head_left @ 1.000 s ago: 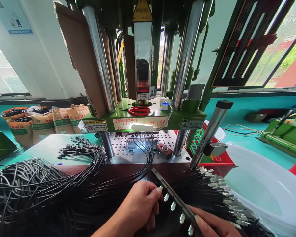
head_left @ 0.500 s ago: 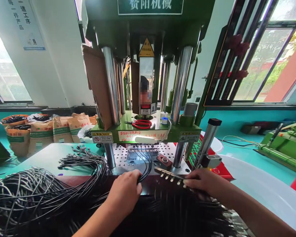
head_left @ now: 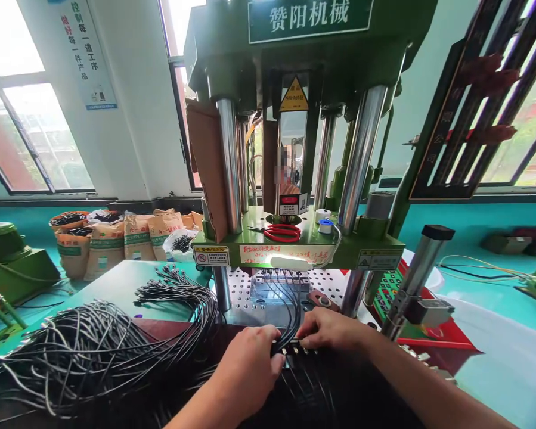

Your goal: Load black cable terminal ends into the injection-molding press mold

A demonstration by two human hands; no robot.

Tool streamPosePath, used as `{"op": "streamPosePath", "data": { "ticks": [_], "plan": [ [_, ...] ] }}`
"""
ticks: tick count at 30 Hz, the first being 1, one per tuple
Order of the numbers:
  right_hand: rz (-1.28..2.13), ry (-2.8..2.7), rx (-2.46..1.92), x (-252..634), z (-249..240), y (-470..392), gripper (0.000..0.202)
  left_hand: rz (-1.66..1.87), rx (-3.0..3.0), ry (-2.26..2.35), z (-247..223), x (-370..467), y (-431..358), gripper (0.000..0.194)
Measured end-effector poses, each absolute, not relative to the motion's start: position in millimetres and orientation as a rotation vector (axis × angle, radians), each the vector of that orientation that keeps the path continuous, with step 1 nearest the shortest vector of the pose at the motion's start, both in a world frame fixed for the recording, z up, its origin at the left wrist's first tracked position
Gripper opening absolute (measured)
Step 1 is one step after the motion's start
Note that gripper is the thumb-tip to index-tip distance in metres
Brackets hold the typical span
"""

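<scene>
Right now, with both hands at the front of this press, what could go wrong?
1. Both the left hand and right hand work close under the green press; if it cycled, fingers could get caught.
2. The black cables run from the mould into the hands; a tug could unseat them.
3. The loose cable pile nearby could snag a sleeve or wrist.

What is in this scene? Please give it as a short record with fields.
Place: green press machine at a workbench
Left hand: closed on the black cables that run into the mould
Right hand: on the strip of metal plugs, beside the left hand
Left of hands: large heap of black cables
On machine ledge: red scissors, tape rolls
Background: paper sacks under the window
</scene>
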State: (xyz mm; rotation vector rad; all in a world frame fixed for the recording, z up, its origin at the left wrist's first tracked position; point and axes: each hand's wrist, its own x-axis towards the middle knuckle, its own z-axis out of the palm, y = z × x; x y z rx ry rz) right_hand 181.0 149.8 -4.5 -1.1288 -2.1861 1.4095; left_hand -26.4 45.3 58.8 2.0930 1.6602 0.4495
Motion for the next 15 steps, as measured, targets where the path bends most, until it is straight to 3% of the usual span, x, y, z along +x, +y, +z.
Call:
{"op": "streamPosePath", "data": {
  "ticks": [6, 10, 15],
  "plan": [
    [1.363, -1.891, -1.196, 199.0, -0.5, 146.6, 0.013, 0.446, 1.990, 1.479, 66.5, -32.2, 64.4, 0.031],
    [1.216, -1.467, -1.205, 193.2, 10.3, 169.6, 0.027, 0.808, 1.339, 1.361, 50.5, -21.6, 108.3, 0.032],
    [1.151, -1.187, -1.080, 132.7, 13.1, 212.9, 0.023, 0.733, 0.789, 1.142, 13.4, 12.8, 155.1, 0.014]
  ]
}}
